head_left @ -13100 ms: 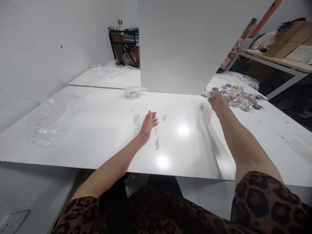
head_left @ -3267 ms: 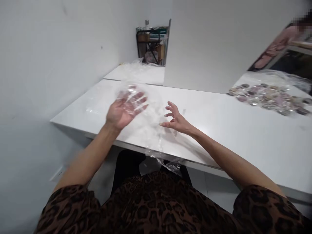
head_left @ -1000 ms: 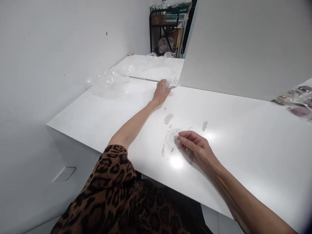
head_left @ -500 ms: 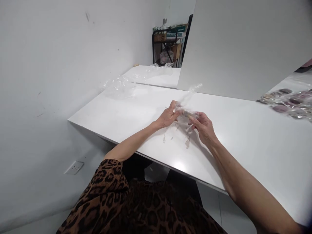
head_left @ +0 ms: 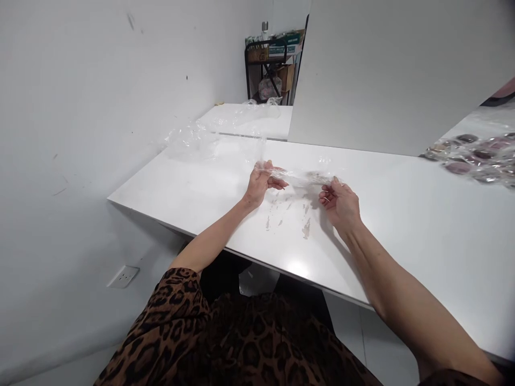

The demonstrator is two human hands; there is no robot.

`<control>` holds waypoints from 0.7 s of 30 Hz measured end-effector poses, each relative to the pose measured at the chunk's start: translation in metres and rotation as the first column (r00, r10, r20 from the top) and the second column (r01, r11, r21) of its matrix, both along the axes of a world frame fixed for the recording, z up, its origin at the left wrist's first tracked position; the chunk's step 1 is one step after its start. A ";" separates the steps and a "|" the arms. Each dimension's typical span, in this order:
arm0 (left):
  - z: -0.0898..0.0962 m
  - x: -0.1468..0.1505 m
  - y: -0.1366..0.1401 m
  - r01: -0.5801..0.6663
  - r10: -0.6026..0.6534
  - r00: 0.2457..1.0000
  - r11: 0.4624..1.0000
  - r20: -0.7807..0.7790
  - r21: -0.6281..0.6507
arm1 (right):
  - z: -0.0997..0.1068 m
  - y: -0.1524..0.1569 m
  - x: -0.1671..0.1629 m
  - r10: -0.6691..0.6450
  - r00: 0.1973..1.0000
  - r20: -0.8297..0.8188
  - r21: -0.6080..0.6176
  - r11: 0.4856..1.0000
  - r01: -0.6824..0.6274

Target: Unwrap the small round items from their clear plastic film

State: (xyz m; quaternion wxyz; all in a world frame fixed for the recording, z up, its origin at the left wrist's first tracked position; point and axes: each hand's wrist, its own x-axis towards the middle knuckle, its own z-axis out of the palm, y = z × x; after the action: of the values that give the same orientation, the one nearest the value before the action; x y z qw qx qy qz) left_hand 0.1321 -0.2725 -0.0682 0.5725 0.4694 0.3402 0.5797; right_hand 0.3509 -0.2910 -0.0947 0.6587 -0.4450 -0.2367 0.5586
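A clear plastic bag (head_left: 300, 177) is stretched between my two hands, just above the white table (head_left: 193, 193). My left hand (head_left: 260, 182) pinches its left end between thumb and forefinger, the other fingers loosely bent. At the other end, my right hand (head_left: 341, 202) grips the plastic with thumb and curled fingers. Something greyish shows through the film near my right fingertips, too blurred to name. Below the hands, several pale brown smudges (head_left: 306, 229) mark the tabletop.
Loose clear plastic (head_left: 193, 136) lies at the table's far left, by the wall. A tall grey panel (head_left: 362, 75) rises at the far edge. Plastic-wrapped round dark items (head_left: 475, 158) lie at right. Behind stands a black rack (head_left: 247, 67) with boxes.
My hands have moved apart, the left one leftward and the right one slightly to the right, drawing the bunched plastic out into a longer strip. The view has shifted slightly.
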 end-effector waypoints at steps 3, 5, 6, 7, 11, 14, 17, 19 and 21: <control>0.004 -0.002 0.004 -0.047 0.052 0.996 0.997 0.071 -0.061 | -0.001 -0.001 -0.001 0.038 0.999 0.026 0.000 0.999 -0.038; 0.007 -0.004 0.006 -0.071 0.080 0.990 0.995 0.116 -0.076 | -0.002 -0.002 -0.003 0.067 0.996 0.055 0.010 0.998 -0.067; 0.009 -0.005 0.007 -0.078 0.088 0.987 0.994 0.135 -0.081 | -0.002 -0.002 -0.004 0.074 0.995 0.067 0.014 0.997 -0.075; 0.011 -0.007 0.008 -0.085 0.097 0.983 0.993 0.154 -0.084 | -0.001 -0.003 -0.004 0.077 0.994 0.077 0.022 0.997 -0.079; 0.021 -0.016 0.012 -0.143 0.160 0.952 0.986 0.261 -0.082 | 0.006 -0.006 -0.005 0.055 0.988 0.143 0.170 0.982 -0.079; 0.027 -0.022 0.014 -0.162 0.180 0.925 0.983 0.336 -0.080 | 0.014 -0.010 -0.005 -0.019 0.959 0.282 0.361 0.928 -0.088; 0.026 -0.022 0.010 -0.111 0.148 0.920 0.986 0.363 -0.122 | 0.016 -0.015 -0.004 -0.073 0.894 0.442 0.476 0.864 -0.164; 0.022 -0.016 0.003 -0.012 0.083 0.936 0.979 0.342 -0.206 | 0.014 -0.018 -0.004 -0.090 0.840 0.535 0.488 0.844 -0.221; 0.014 -0.006 -0.007 0.146 -0.040 0.948 0.936 0.315 -0.321 | 0.010 -0.020 -0.005 -0.108 0.781 0.615 0.484 0.834 -0.266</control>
State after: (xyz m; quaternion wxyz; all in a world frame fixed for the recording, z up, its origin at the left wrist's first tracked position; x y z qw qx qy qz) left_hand 0.1261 -0.2797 -0.0537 0.7174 0.2844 0.3202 0.5495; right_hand 0.3455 -0.3114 -0.0847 0.6172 -0.3856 -0.6076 0.3182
